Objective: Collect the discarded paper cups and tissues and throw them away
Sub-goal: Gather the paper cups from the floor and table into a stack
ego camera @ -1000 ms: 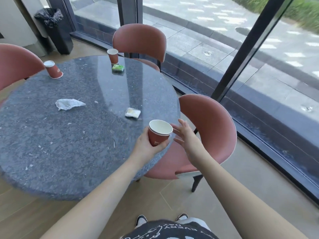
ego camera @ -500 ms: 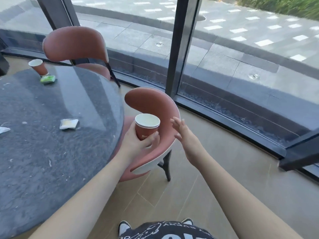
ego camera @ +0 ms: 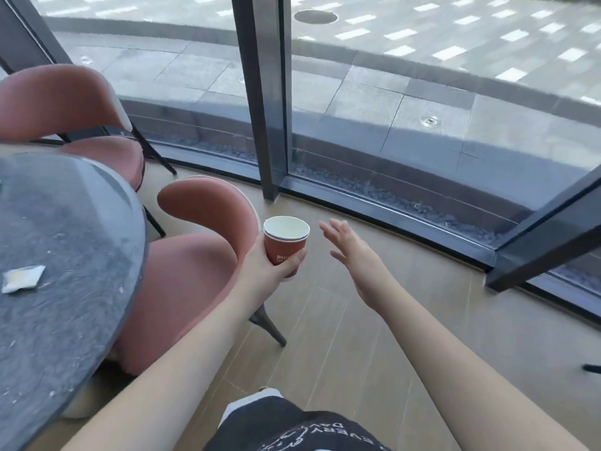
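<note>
The left hand (ego camera: 260, 265) wraps its fingers around an upright red paper cup with a white rim (ego camera: 285, 244), held over the floor beside a pink upholstered chair (ego camera: 195, 242). The right hand (ego camera: 354, 255) hovers nearby, fingers spread, empty. A crumpled white tissue (ego camera: 22, 278) lies on the round grey stone desk (ego camera: 71, 255).

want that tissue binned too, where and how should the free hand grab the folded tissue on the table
The folded tissue lies flat on the table near its edge, so nothing offers a side grip. The open right hand should probably come from above and pinch the corner nearest the chair, then peel it up. The left hand already holds the paper cup.
</note>
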{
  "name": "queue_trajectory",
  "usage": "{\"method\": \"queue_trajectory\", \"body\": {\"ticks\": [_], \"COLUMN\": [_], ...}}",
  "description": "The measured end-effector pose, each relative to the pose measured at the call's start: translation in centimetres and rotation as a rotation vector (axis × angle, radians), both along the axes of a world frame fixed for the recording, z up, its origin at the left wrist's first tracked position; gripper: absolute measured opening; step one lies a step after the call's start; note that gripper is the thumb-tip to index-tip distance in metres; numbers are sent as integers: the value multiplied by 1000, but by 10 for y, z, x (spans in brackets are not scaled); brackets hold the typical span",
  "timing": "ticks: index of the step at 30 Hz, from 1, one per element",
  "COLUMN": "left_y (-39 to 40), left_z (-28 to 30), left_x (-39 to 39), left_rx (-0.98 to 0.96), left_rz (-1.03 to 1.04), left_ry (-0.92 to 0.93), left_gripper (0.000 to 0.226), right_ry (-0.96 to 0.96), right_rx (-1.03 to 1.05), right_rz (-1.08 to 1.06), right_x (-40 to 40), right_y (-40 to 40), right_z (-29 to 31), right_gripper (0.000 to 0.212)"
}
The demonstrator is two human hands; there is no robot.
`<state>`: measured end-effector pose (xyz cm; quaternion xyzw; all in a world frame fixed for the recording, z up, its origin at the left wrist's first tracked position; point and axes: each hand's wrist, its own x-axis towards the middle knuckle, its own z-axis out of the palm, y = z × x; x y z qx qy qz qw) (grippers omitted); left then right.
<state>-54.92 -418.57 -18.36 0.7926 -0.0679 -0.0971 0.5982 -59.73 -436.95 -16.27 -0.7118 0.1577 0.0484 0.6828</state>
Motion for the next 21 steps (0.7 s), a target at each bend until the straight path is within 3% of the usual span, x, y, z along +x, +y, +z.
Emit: {"method": "queue_trajectory", "body": {"ticks": [3,9,21], "left_y": [-18,-44,-88], "left_z": [0,-5,15], "left_x": [22,91,232], "left_rx": [40,58,65], "left_rz": [-20,22,128], "left_ry": [-22,-14,21], "left_gripper": [48,61,40], "right_ry": [-19,-13,22], "right_rx": [31,45,11], "right_rz": [-30,-27,-38], "right_x": [19,82,204], "right_y": [-14,-37,-115], "right_z": [-7,-17,-11], "right_gripper": [50,49,43]}}
